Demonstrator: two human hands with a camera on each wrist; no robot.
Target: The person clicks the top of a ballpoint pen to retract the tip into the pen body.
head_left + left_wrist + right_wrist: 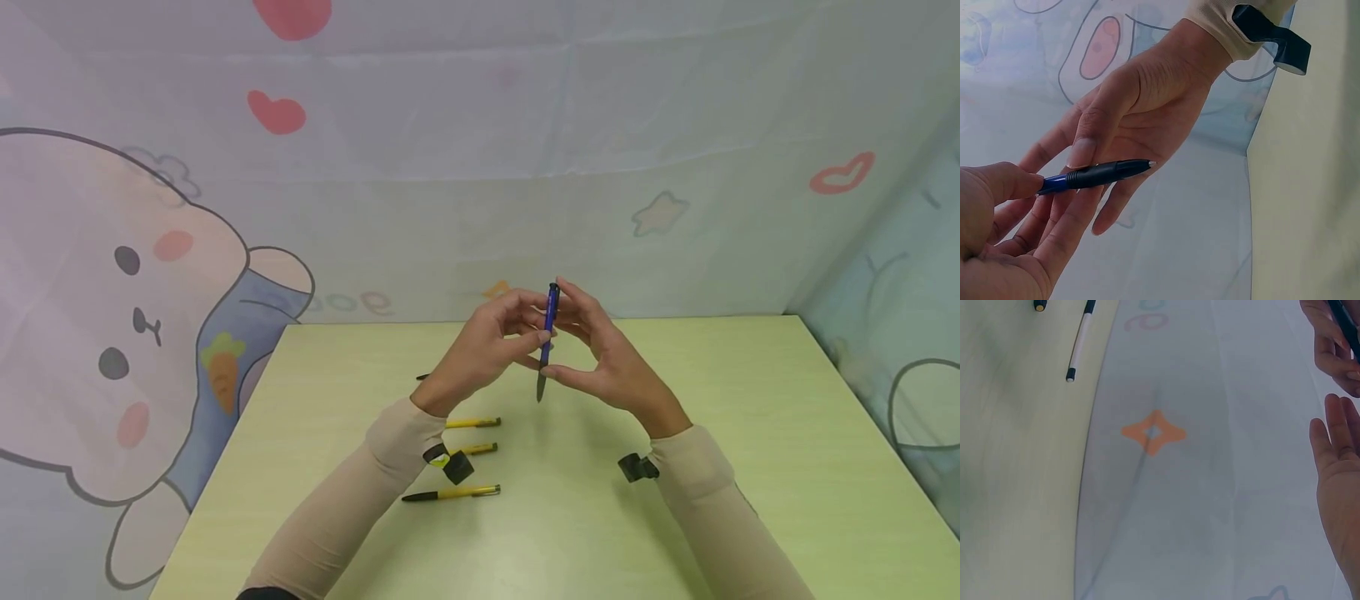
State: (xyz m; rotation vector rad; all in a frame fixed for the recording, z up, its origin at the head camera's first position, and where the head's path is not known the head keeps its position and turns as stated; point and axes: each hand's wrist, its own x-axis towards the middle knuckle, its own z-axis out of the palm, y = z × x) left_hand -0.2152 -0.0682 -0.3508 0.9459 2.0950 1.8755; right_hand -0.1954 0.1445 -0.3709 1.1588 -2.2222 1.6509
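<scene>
both hands raised mid-frame over table (675, 467): left hand (487, 346) pinches blue pen (548, 333) upright w/ curled fingers, right hand (611, 358) relaxed, fingers straight behind it.

Three pens (457, 448) lie on the table (750, 433) (left side), below the raised pen (548, 333).

A blue pen (550, 329) with a black grip is seen above a pale green table (750, 433), on which yellow pens (468, 448) with black ends are laid. Beige sleeves (390, 467) are worn, and the pale backdrop (450, 167) is printed with red hearts, a pink-cheeked rabbit and an orange carrot.
</scene>
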